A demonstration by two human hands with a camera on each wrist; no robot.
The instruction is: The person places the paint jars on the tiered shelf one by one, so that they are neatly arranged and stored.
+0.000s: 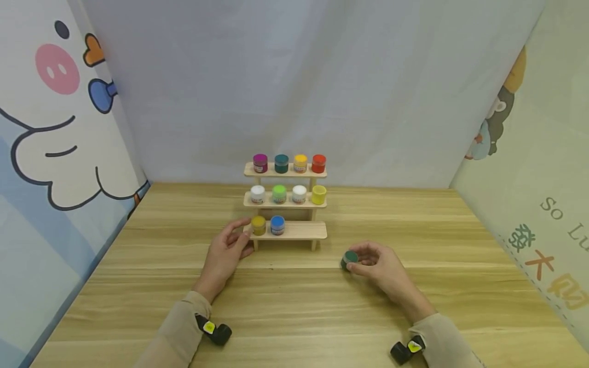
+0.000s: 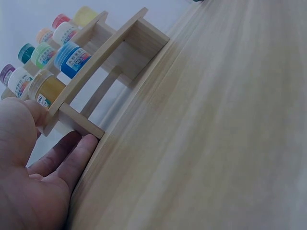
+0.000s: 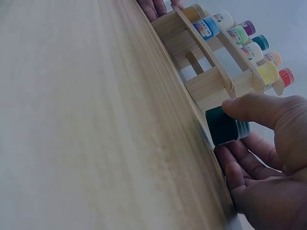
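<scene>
A small three-tier wooden display rack [image 1: 299,231] holds rows of little paint jars. My left hand [image 1: 225,253] holds the left end of its bottom tier; in the left wrist view, the thumb is at the shelf end and the fingers touch the leg. Right by that hand is an ochre jar [image 1: 258,225], with a blue jar [image 1: 277,225] beside it. To the right of the rack, my right hand [image 1: 379,268] pinches a dark green paint jar [image 3: 223,127] between thumb and fingers, low over the tabletop.
On the middle tier stand white, light green, white and yellow [image 1: 319,194] jars. Purple, teal, orange-yellow and red [image 1: 319,163] jars line the top tier. The wood-grain table [image 1: 294,317] ends at a pale cloth backdrop [image 1: 294,92], with printed panels at both sides.
</scene>
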